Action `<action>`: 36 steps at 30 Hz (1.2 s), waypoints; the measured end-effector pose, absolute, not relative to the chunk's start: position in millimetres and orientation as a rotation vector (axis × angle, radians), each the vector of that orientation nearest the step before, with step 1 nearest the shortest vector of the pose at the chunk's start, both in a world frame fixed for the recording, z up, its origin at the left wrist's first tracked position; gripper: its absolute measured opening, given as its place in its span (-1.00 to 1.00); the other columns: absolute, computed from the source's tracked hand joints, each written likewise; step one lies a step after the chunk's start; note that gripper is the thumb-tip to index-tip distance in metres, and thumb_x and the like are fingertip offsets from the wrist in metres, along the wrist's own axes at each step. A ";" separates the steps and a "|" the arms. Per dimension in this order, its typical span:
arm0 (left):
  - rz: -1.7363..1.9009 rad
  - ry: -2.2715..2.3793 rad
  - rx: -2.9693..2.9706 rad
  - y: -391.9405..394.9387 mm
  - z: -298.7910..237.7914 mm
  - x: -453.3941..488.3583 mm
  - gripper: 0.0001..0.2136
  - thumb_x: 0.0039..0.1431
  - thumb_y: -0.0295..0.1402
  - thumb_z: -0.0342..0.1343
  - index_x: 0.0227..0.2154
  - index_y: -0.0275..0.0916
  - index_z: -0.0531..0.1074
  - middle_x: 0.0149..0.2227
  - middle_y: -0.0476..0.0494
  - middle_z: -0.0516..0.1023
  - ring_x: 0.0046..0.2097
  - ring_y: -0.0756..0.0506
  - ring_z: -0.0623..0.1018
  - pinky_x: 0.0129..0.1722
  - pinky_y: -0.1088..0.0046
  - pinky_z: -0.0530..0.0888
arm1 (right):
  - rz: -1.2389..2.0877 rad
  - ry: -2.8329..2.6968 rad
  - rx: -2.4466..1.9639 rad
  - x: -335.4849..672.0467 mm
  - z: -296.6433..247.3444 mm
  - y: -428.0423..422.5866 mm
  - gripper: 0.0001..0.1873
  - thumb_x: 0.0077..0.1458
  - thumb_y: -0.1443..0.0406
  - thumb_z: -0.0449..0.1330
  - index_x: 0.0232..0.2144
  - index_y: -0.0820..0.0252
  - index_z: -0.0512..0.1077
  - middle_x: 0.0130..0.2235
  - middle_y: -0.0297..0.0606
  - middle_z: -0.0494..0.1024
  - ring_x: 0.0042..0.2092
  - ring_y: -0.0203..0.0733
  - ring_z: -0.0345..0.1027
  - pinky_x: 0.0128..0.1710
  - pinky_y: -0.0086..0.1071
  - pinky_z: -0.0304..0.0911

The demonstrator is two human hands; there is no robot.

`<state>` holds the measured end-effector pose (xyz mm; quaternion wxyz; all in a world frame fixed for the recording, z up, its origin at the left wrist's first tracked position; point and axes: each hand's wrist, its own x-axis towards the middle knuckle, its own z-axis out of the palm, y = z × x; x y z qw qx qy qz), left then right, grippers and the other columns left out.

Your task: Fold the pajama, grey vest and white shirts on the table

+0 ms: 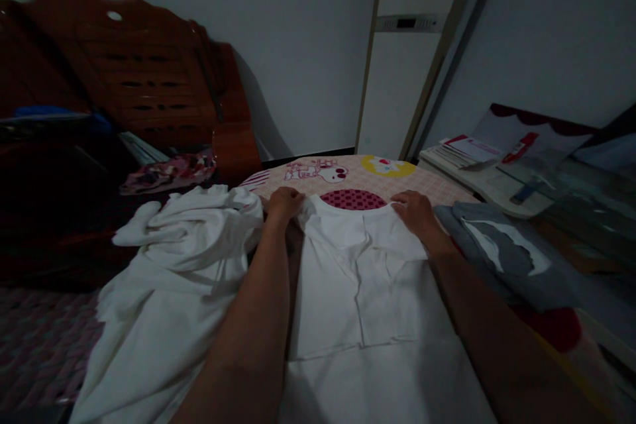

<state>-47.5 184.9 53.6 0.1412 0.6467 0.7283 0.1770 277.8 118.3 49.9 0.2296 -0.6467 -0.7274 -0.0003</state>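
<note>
1. Dim room: plain wall (303, 46) far beyond the white garment (328, 298), with a tall white unit (397, 86) standing against it.
2. Wooden bench (139, 73) noted beyond and to the left of the garment; patterned cloth (171, 172) lies on its seat.
3. Desk (432, 187) under the garment wears a pale pink covering with printed figures; a dark red dotted patch (352, 200) shows just beyond the garment's neckline.
4. Garment lies flat on the desk, neckline at the far end. Two flaps are turned inward over it and meet near its midline; light creasing observed along that join.
5. Both hands are at the garment's far end. Left hand (285, 202) pinches the left shoulder edge beside the neckline; right hand (413, 212) pinches the right one. Fingers of each are bent in, with fingertips partly hidden.
6. Left of the garment, past the left forearm: a rumpled heap of white cloth (193, 238).
7. Right of the garment, past the right forearm: folded grey clothing (517, 252) with a white marking.
8. Further right and beyond the garment: a low stand (517, 195) bearing papers (467, 151) and a red item (520, 148).
</note>
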 end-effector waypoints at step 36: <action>0.799 1.860 1.749 188.3 44.2 -56.3 -0.78 -0.13 -0.56 0.16 -0.37 -0.25 0.59 -0.35 -0.07 0.63 -0.30 -0.04 0.55 -0.29 0.53 0.41 | 1.071 -1.575 -1.134 216.7 47.1 108.3 -0.76 -0.20 0.33 0.28 -0.35 0.20 0.52 -0.50 -0.38 0.50 -0.49 -0.31 0.29 -0.50 -0.45 0.16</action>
